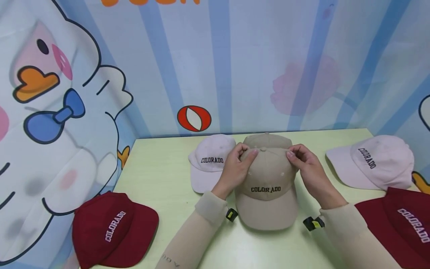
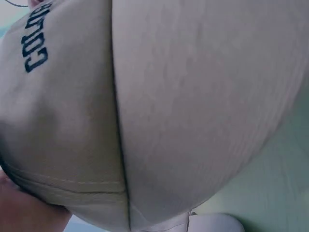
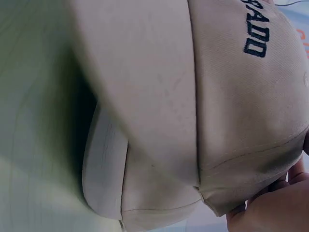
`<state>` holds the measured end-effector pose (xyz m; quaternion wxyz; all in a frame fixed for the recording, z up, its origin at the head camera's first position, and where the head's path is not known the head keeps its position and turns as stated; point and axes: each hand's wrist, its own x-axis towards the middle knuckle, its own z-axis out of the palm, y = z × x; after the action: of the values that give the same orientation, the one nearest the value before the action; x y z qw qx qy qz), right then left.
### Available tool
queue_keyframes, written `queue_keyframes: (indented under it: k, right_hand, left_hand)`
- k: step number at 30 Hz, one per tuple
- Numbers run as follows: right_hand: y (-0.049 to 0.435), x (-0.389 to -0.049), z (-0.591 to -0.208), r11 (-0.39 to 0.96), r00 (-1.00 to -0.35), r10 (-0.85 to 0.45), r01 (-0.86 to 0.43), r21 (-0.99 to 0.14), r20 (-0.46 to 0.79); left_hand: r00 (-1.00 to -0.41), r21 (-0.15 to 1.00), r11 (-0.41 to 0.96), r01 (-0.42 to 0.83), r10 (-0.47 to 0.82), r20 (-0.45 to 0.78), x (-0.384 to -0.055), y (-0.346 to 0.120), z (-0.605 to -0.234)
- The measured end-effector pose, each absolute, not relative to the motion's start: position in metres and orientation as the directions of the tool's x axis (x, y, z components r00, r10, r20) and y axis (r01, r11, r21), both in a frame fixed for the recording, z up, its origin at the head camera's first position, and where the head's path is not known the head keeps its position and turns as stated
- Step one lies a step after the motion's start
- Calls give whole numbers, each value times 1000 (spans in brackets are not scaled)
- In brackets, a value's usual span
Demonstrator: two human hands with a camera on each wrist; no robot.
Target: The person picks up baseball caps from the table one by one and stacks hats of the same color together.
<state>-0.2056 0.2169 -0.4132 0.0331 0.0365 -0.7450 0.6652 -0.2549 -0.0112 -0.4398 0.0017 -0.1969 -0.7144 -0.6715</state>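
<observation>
Both hands hold a tan baseball cap (image 1: pixel 268 175) with dark COLORADO lettering, its brim toward the person. My left hand (image 1: pixel 236 164) pinches the crown's upper left side, thumb on the front. On the upper right side, my right hand (image 1: pixel 307 168) pinches the crown the same way. A second tan cap (image 3: pixel 159 188) sits behind and below the held one, mostly hidden by it in the head view. Close to the left hand lies a white cap (image 1: pixel 212 160). In the left wrist view the held cap's brim (image 2: pixel 207 87) fills most of the picture.
On the pale table (image 1: pixel 168 164), a dark red cap (image 1: pixel 114 228) lies at the front left. Another white cap (image 1: pixel 376 162) is at the right, with a second dark red cap (image 1: pixel 399 224) in front of it. A printed cartoon curtain (image 1: pixel 248 74) hangs behind the table.
</observation>
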Motion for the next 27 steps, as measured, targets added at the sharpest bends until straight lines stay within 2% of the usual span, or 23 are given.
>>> queue_keyframes:
  k: [8,16,27]
  right_hand:
    - [227,-222,-414,80,-997,65,-42,-996,47]
    - [235,-239,-417,108,-993,115,50,-993,-38]
    - [235,-257,-427,135,-982,174,100,-986,-76]
  left_hand:
    - [-937,959,70,274,243,250,-270,-3,-442]
    - [-939,963,88,256,258,226,-276,0,-448]
    - [-941,942,198,271,261,216,-287,7,-457]
